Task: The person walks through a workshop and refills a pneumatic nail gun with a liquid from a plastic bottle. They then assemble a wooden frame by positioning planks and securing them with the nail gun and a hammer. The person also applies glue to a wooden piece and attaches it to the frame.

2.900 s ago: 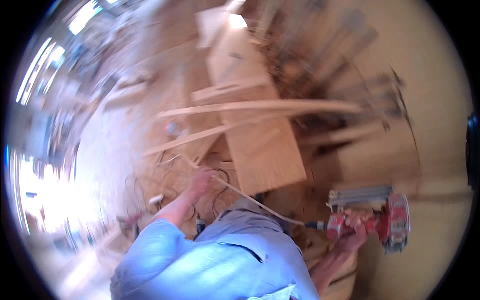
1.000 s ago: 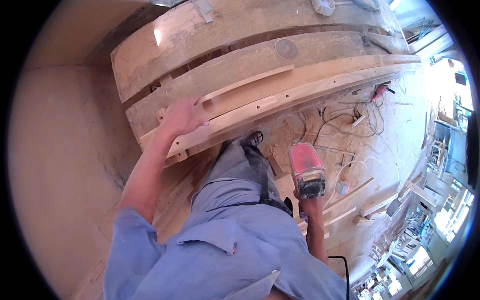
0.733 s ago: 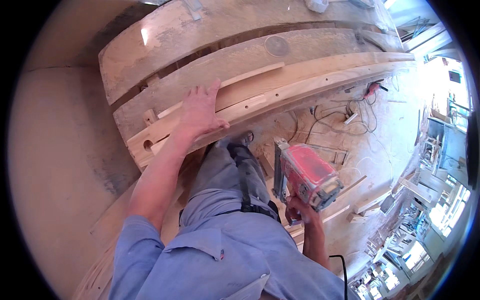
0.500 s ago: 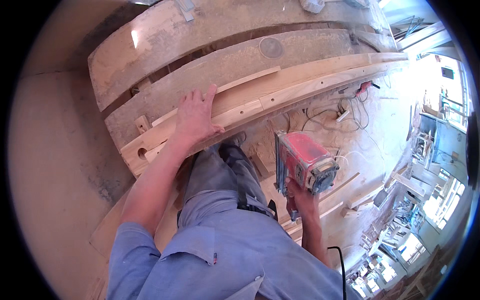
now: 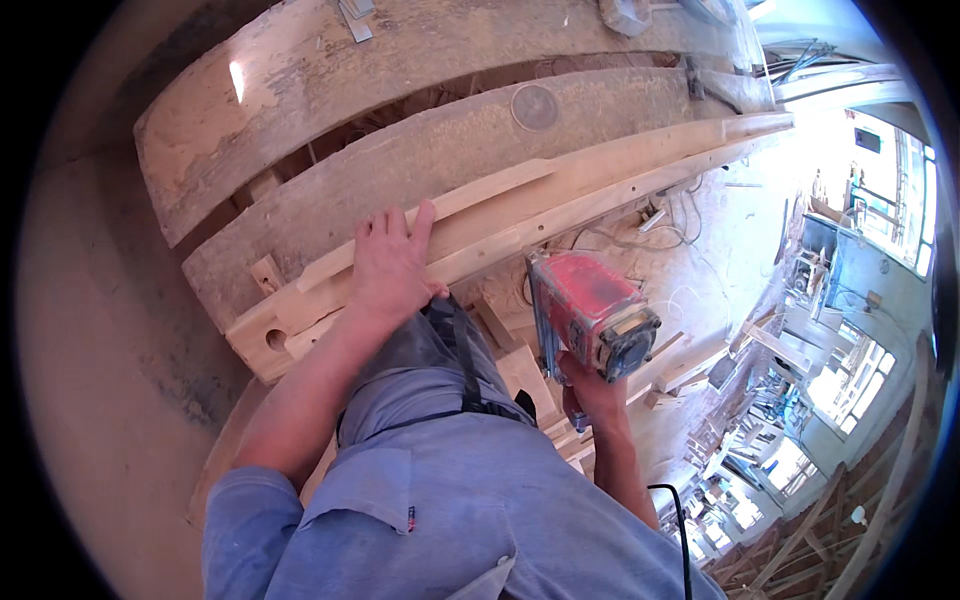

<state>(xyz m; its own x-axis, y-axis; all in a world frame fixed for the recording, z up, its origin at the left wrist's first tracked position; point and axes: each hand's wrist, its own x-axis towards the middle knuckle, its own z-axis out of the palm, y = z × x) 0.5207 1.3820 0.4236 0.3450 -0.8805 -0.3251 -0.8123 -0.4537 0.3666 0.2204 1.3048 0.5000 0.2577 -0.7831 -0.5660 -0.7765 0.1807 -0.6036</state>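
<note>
A long pale wooden beam point(image 5: 620, 165) with a few small holes along its near edge lies along the bench. On its far side rests a shorter wooden strip point(image 5: 490, 187). My left hand point(image 5: 390, 265) is closed over the beam's left part, fingers across the strip and thumb at the near edge. A round hole point(image 5: 276, 339) shows near the beam's left end. In my right hand point(image 5: 595, 388) is a red nail gun point(image 5: 590, 295), held by its grip in front of the beam and apart from it. Its nose is hidden.
The worn plank bench point(image 5: 430, 135) has long gaps between its boards. A round disc point(image 5: 535, 107) sits on it, with metal strips point(image 5: 356, 20) and a clear plastic bag point(image 5: 626, 14) farther back. Cables point(image 5: 660, 232) and wood offcuts point(image 5: 690, 370) lie on the floor to the right.
The view has tilted, and the beam's left end appears lower and farther left. My right hand with the nail gun sits slightly closer to the beam. My left hand keeps its hold.
</note>
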